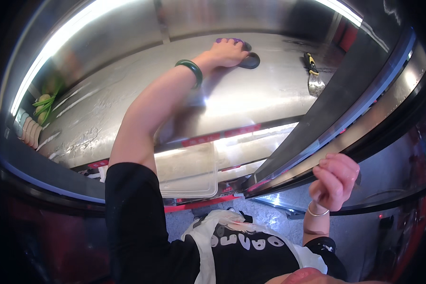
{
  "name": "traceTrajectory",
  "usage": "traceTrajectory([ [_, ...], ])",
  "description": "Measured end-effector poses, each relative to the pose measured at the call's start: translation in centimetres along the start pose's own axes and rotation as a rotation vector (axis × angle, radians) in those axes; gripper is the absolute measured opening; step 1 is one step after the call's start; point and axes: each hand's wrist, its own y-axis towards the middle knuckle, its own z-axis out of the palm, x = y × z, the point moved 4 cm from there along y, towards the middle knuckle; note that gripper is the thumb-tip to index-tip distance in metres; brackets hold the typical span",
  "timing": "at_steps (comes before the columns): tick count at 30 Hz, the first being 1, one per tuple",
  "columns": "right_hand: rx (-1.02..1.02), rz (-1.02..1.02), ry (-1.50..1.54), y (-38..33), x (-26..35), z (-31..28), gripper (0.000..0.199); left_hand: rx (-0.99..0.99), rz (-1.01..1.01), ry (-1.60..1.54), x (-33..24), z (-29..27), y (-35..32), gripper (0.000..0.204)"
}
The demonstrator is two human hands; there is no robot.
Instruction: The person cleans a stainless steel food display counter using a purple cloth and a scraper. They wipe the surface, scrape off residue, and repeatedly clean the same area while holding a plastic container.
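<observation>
My left arm reaches forward over a steel shelf [142, 94]. At the back of it, my left hand [229, 53] is closed over a purple and black object [251, 60]. Rounded black parts of it show beside the thumb and fingers, and purple shows past the fingertips. The hand hides the rest, so its kind is unclear. On the right, my right hand [337, 181] is raised beside the metal-edged frame, its fingers curled in. Whatever lies inside that fist, if anything, is hidden. A small grey edge shows behind it.
A scraper [312, 71] with a yellow and black handle lies at the shelf's right. Green-stemmed vegetables [43, 102] and stacked pale containers [28, 130] stand at the left end. A clear plastic bin [189, 170] sits below the shelf. A dark slanted frame [317, 113] borders the right side.
</observation>
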Motion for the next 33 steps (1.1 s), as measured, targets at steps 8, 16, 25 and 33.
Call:
traceTrajectory([
  [8,0.186,0.109,-0.041,-0.5,0.3,-0.3,0.018,0.117,0.080,-0.184,-6.5,2.5,15.1,0.055],
  [16,0.216,0.165,-0.078,-0.6,0.5,0.0,0.021,0.152,0.445,-0.091,-13.8,0.3,15.3,0.054],
  [25,0.219,0.174,-0.146,-0.6,0.6,0.5,0.027,-0.343,0.978,0.203,-21.0,-1.9,10.6,0.039],
  [33,0.171,0.087,-0.196,-0.4,0.8,0.8,0.007,-0.288,0.316,-0.135,-10.4,-2.3,12.9,0.033],
])
